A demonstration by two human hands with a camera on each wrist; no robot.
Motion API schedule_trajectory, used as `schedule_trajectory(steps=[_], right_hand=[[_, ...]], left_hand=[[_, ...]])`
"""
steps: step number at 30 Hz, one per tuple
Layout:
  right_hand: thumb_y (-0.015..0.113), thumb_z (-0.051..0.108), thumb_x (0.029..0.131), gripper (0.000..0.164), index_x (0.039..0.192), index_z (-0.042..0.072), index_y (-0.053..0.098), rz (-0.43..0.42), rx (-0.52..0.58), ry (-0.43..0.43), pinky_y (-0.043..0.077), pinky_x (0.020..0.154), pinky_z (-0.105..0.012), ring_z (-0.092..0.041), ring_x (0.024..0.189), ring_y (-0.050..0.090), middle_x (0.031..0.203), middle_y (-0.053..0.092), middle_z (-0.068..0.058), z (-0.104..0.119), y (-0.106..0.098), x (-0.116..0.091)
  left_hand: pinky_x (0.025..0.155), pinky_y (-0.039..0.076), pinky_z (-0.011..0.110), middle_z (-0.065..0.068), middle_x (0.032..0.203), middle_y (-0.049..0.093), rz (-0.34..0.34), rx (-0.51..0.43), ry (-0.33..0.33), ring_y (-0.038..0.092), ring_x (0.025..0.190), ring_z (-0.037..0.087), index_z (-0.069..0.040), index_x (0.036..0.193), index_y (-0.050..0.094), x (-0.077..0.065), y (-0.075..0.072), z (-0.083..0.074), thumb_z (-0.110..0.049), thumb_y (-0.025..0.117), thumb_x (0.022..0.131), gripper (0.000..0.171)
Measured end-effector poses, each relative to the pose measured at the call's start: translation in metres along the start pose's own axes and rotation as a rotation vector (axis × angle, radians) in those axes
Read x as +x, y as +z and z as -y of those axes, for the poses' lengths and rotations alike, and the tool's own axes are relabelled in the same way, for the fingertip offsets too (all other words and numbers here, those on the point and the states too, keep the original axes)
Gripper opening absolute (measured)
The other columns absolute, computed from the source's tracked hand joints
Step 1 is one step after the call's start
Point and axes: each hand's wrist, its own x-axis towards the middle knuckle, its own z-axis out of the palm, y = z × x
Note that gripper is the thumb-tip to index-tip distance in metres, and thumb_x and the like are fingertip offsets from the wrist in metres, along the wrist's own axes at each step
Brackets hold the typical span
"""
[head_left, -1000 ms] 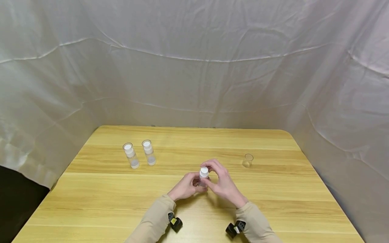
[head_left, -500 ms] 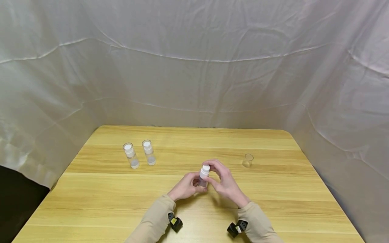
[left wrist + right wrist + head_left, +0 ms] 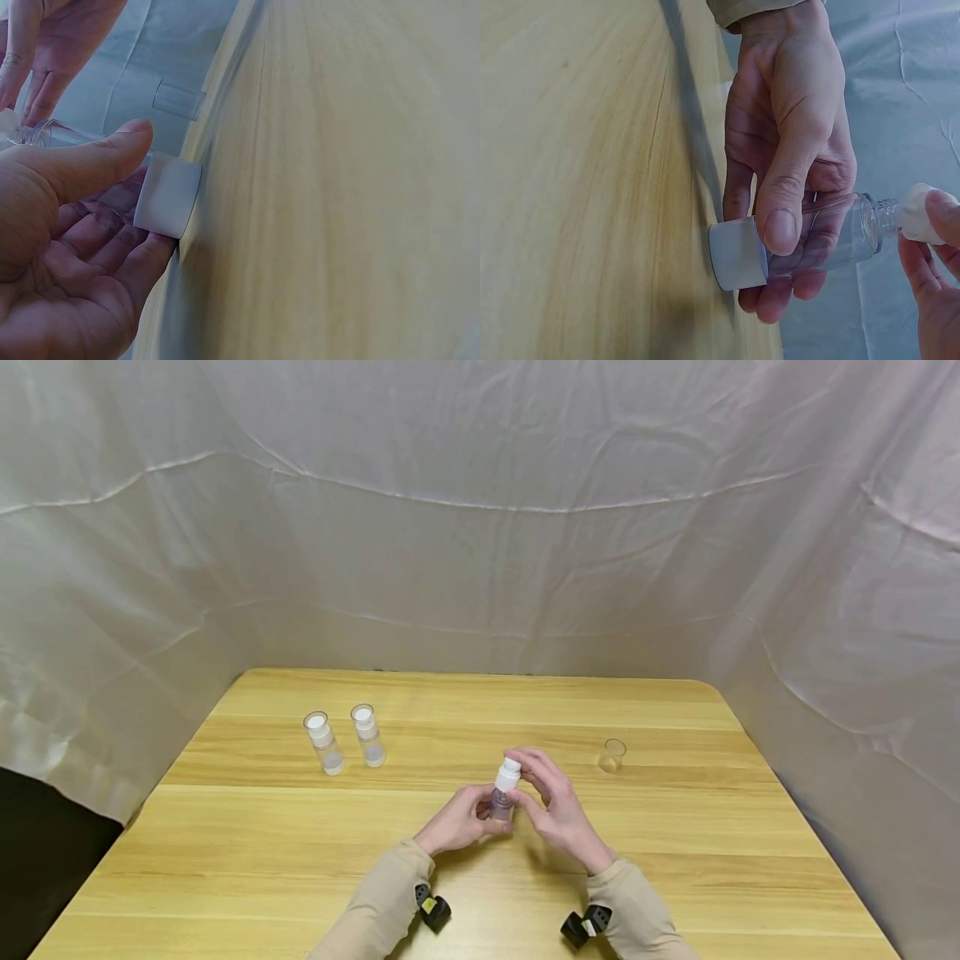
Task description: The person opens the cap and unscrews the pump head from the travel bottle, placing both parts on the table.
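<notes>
Near the middle of the table, my left hand [image 3: 459, 821] grips the clear body of a small pump bottle [image 3: 501, 807]. Its white base [image 3: 169, 196] stands at the tabletop in the left wrist view. My right hand [image 3: 557, 806] pinches the bottle's white pump head [image 3: 508, 774] between thumb and fingers. Below that head, the clear threaded neck [image 3: 887, 217] shows in the right wrist view. Whether the pump head still touches the thread's top is hard to tell. A clear cap [image 3: 612, 757] stands apart, to the right of both hands.
Two similar bottles, one farther left [image 3: 324, 743] and one beside it [image 3: 368, 736], stand upright at the back left with clear caps on. The wooden table [image 3: 262, 852] is enclosed by pale cloth [image 3: 480, 568] at the back and sides.
My right hand has raised the white pump head slightly, up and to the right, baring the clear neck beneath. The left hand stays in place around the bottle body.
</notes>
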Motion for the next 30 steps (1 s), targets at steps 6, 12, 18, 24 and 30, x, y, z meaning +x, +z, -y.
schedule_trajectory(steps=[6, 12, 18, 24, 30], right_hand=[[0.057, -0.014, 0.091, 0.05, 0.138, -0.019, 0.042, -0.027, 0.066, 0.126, 0.048, 0.106, -0.012, 0.004, 0.12, 0.055, 0.133, 0.045, -0.039, -0.005, -0.003, -0.003], [0.054, -0.007, 0.097, 0.049, 0.143, -0.014, 0.039, -0.064, 0.032, 0.306, 0.051, 0.097, -0.009, 0.005, 0.109, 0.059, 0.133, 0.05, -0.039, -0.016, -0.013, -0.007], [0.052, -0.004, 0.099, 0.044, 0.141, -0.012, 0.042, -0.073, -0.121, 0.459, 0.059, 0.095, -0.026, -0.032, 0.11, 0.066, 0.13, 0.057, -0.033, -0.028, -0.025, -0.008], [0.049, 0.003, 0.103, 0.043, 0.144, -0.009, 0.041, 0.003, -0.232, 0.606, 0.053, 0.105, -0.053, -0.046, 0.119, 0.06, 0.127, 0.06, -0.031, -0.043, -0.042, -0.011], [0.048, 0.002, 0.103, 0.041, 0.141, -0.014, 0.042, 0.04, -0.344, 0.603, 0.051, 0.105, -0.057, -0.047, 0.118, 0.058, 0.129, 0.054, -0.033, -0.058, -0.055, -0.011]], left_hand=[[0.107, 0.053, 0.042, 0.02, 0.124, 0.069, 0.015, -0.044, 0.025, 0.065, 0.117, 0.032, 0.003, 0.125, 0.064, 0.001, 0.001, 0.001, -0.004, 0.073, 0.089, 0.038], [0.111, 0.05, 0.046, 0.022, 0.125, 0.069, 0.028, -0.07, 0.02, 0.064, 0.122, 0.037, 0.006, 0.125, 0.063, 0.001, 0.003, 0.001, -0.003, 0.072, 0.089, 0.039], [0.112, 0.051, 0.041, 0.023, 0.125, 0.068, 0.039, -0.132, 0.02, 0.063, 0.124, 0.037, 0.007, 0.125, 0.063, 0.002, 0.003, 0.001, 0.001, 0.071, 0.089, 0.037], [0.111, 0.052, 0.04, 0.024, 0.124, 0.068, 0.046, -0.156, 0.036, 0.063, 0.123, 0.039, 0.008, 0.124, 0.062, 0.002, 0.003, 0.002, 0.003, 0.07, 0.088, 0.037], [0.111, 0.052, 0.039, 0.025, 0.123, 0.067, 0.043, -0.155, 0.035, 0.063, 0.123, 0.039, 0.008, 0.122, 0.063, 0.002, 0.004, 0.002, 0.004, 0.071, 0.087, 0.035]])
